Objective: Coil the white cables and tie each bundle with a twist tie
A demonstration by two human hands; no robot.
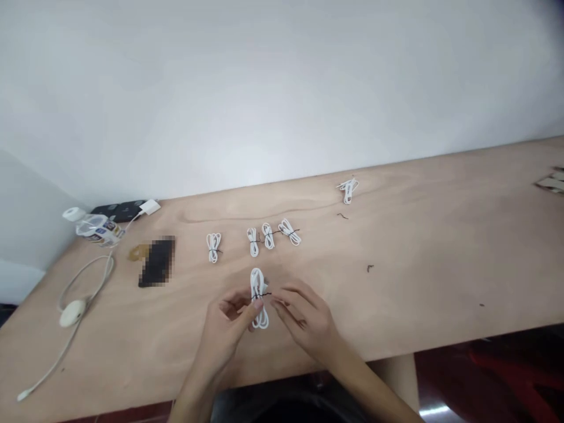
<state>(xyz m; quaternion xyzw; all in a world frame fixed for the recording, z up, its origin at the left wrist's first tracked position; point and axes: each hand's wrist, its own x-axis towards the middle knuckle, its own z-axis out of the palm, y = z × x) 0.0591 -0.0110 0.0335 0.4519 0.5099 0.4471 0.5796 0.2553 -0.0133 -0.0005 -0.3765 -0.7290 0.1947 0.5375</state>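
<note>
My left hand (pixel 224 324) grips a coiled white cable (pixel 258 279) just above the table, with the thumb pressed on its middle. A thin black twist tie (pixel 267 294) crosses the coil and sticks out to the right. At the free end of that tie, the fingertips of my right hand (pixel 311 320) are pinched together. Beyond my hands lie several more white cable bundles (pixel 268 236), each with a dark tie around its middle. The fingers of my left hand behind the coil are partly hidden.
Another white cable (pixel 348 191) lies near the wall, with loose dark ties (pixel 370 268) on the wooden table (pixel 423 252). At the left are a plastic bottle (pixel 99 229), dark flat boxes (pixel 127 211), a blurred black object (pixel 157 261) and a white cord with a round switch (pixel 73 313).
</note>
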